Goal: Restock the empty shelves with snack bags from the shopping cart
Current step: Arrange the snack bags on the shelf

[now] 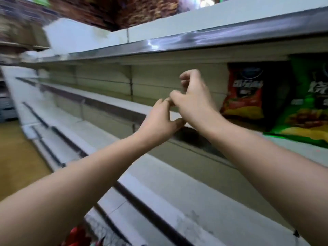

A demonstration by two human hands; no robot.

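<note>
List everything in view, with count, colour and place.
shelves: several tiers, white, running across the frame
red snack bag: one, red and yellow, middle shelf at right
green snack bag: one, green, right of the red snack bag
brown packs: count unclear, brown, top shelf, blurred
red item: one, red, bottom left edge, blurred
floor: one, yellowish, far left
left hand: one, bare, fingertips meeting the right hand
right hand: one, bare, fingers curled, nothing visibly held

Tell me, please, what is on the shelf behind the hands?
A red bag and a green bag stand on the shelf, at right. The left hand and right hand cover a patch of it; what lies there cannot be seen.
</note>
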